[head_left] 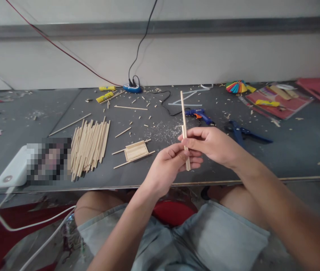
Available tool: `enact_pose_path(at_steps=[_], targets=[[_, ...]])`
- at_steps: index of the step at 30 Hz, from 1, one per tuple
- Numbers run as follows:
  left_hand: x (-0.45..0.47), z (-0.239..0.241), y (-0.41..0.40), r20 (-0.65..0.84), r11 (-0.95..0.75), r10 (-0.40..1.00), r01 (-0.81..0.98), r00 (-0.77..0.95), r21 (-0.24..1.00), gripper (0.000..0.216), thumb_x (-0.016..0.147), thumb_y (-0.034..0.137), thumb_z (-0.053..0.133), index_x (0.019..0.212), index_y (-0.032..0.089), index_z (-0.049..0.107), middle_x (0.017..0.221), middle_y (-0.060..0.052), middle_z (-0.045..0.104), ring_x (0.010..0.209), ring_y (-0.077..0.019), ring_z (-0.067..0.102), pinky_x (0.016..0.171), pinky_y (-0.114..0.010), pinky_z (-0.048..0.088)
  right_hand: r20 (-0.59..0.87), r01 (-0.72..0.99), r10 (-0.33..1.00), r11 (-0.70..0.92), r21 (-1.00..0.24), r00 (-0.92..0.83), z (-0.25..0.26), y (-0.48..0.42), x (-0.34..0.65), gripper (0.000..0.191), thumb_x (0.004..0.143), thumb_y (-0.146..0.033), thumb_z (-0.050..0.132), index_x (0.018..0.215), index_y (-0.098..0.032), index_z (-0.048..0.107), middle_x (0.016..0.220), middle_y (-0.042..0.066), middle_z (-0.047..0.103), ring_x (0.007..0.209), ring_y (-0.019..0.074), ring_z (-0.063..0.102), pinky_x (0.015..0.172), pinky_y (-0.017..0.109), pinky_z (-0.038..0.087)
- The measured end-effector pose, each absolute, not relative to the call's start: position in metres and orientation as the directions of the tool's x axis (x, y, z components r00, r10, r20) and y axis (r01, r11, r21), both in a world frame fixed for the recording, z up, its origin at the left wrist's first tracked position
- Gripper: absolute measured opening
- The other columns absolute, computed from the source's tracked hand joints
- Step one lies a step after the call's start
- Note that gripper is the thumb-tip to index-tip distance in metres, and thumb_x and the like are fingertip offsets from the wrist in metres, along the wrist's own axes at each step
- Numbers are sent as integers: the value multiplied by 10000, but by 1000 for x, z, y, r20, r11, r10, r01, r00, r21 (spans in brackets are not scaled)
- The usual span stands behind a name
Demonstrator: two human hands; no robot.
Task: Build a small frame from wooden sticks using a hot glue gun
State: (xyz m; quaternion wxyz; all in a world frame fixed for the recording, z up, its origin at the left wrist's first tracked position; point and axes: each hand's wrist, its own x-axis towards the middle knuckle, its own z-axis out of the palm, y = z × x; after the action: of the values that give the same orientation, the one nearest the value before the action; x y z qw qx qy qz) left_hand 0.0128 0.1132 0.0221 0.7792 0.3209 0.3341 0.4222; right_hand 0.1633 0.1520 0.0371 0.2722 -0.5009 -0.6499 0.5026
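Both my hands meet over the front edge of the grey table [290, 158]. My left hand [167, 167] and my right hand [212, 145] pinch thin wooden sticks [183, 113] held upright, one long stick with a shorter piece beside it. A small raft of glued sticks [134, 151] lies on the table just left of my hands. Further left lies a pile of several loose sticks [90, 146].
A blue glue gun [199, 114] and blue cutters [244, 132] lie behind my right hand. A power strip [131, 88] with cables sits at the back. Yellow tubes [105, 97], coloured craft sticks [236, 86], red packets [278, 98] and a white power bank [11, 169] lie around. Wood scraps litter the top.
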Motion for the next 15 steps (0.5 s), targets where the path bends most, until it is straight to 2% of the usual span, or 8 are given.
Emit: enact_pose_path(at_steps=[15], targets=[[14,18,114,-250,432,875,-437,414,788,118,834,157,552,873,104,650,778,-68,694,745,-154,666,754,-296,514,-151,385,918,1,-923,-365,34,152,164,267,791,-465,596,888,-228,673,758,-6,662,676,137,581,596,243,455]])
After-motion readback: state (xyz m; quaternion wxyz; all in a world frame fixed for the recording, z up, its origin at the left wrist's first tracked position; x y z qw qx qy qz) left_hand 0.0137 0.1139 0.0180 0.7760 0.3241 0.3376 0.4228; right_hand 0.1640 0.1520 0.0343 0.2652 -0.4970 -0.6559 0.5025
